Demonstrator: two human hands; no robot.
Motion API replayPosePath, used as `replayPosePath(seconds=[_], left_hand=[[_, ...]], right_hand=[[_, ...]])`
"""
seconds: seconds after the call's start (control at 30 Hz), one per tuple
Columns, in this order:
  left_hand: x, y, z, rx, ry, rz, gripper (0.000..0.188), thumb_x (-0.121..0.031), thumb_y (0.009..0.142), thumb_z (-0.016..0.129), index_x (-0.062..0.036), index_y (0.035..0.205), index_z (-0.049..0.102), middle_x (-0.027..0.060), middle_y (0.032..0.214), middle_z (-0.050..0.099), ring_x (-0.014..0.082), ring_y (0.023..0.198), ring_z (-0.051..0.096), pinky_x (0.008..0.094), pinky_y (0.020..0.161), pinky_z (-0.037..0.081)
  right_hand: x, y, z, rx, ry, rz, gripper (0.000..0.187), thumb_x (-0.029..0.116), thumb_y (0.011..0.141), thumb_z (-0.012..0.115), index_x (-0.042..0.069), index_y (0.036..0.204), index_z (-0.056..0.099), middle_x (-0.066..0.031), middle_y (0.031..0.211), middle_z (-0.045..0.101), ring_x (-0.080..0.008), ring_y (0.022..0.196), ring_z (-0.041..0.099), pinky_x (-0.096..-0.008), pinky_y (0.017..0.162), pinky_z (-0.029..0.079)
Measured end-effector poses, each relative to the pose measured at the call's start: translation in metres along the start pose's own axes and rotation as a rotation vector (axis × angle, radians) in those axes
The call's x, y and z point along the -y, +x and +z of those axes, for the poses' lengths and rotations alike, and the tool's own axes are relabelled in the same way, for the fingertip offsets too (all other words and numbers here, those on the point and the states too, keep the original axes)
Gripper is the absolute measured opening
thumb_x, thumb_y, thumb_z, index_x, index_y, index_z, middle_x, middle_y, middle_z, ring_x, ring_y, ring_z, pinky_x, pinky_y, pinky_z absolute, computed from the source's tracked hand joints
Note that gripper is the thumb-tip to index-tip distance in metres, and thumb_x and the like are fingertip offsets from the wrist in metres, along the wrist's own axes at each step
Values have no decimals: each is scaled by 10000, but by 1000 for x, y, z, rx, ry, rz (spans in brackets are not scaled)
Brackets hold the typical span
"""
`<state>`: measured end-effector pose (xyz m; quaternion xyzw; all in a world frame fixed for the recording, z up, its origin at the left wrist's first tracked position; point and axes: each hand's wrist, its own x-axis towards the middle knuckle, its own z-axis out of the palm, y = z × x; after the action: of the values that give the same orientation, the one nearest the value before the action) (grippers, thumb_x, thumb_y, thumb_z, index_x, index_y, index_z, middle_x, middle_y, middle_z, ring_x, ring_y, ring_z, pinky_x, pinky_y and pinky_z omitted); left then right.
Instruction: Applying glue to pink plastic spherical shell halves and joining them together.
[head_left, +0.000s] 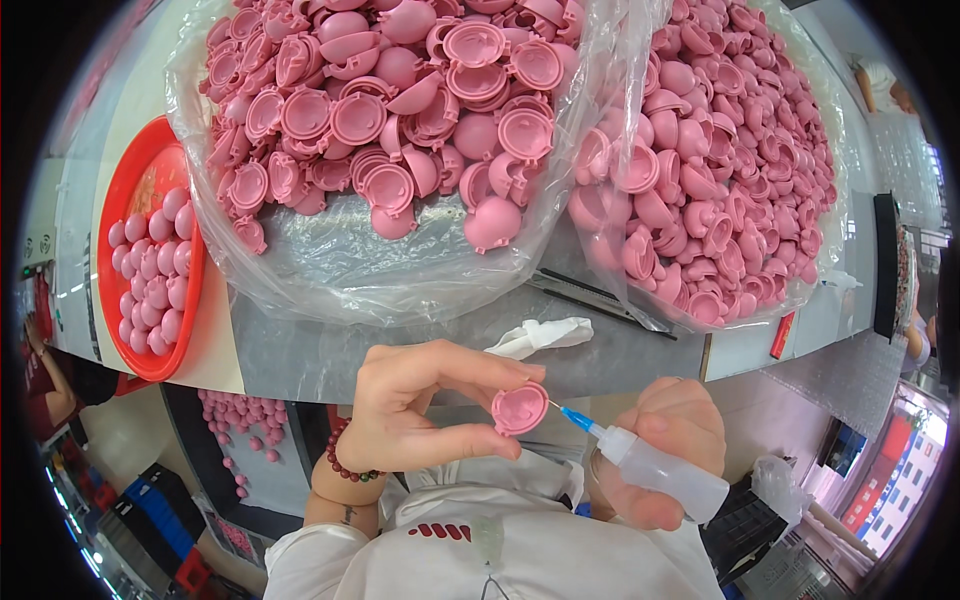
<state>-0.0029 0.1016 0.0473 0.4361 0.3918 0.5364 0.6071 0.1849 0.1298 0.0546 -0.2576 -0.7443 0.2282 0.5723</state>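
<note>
Between the thumb and forefinger of my left hand (425,410) is a pink plastic half-shell (519,409), its hollow side showing. My right hand (665,445) grips a translucent squeeze bottle (665,470) with a blue collar and a thin needle tip. That tip points left and reaches the shell's right rim; whether it touches cannot be made out. Just beyond my hands, a crumpled white cloth or tissue (540,337) lies on the grey table (300,350).
Two clear plastic bags hold heaps of pink half-shells (385,188) and smaller pink shells (700,200). At left, a red tray (113,215) carries closed pink balls (150,265). A dark drawer or bin below holds more pink pieces (245,415). A black strip (600,302) lies between the bags.
</note>
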Motion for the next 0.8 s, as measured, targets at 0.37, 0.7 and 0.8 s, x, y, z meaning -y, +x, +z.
replayPosePath(seconds=[0.37,0.7,0.8], left_hand=[[3,2,0,-29,31,83,431,-97,491,813,32,811,555,208,811,609,280,808,611,318,689,491],[2,2,1,-31,43,80,429,-119,498,813,31,808,558,203,795,611,272,801,613,305,680,489],[3,2,0,-38,35,78,429,-118,497,814,32,808,560,198,793,612,275,801,613,309,681,490]], right_hand=[[7,-1,3,46,53,24,583,512,832,378,-51,808,527,-52,547,441,-133,439,393,-229,342,244],[11,0,14,-80,157,53,523,468,729,578,-47,815,609,-27,597,490,-112,432,388,-224,340,233],[9,-1,9,-64,121,49,522,467,728,580,-48,809,609,-30,607,492,-115,442,399,-225,340,235]])
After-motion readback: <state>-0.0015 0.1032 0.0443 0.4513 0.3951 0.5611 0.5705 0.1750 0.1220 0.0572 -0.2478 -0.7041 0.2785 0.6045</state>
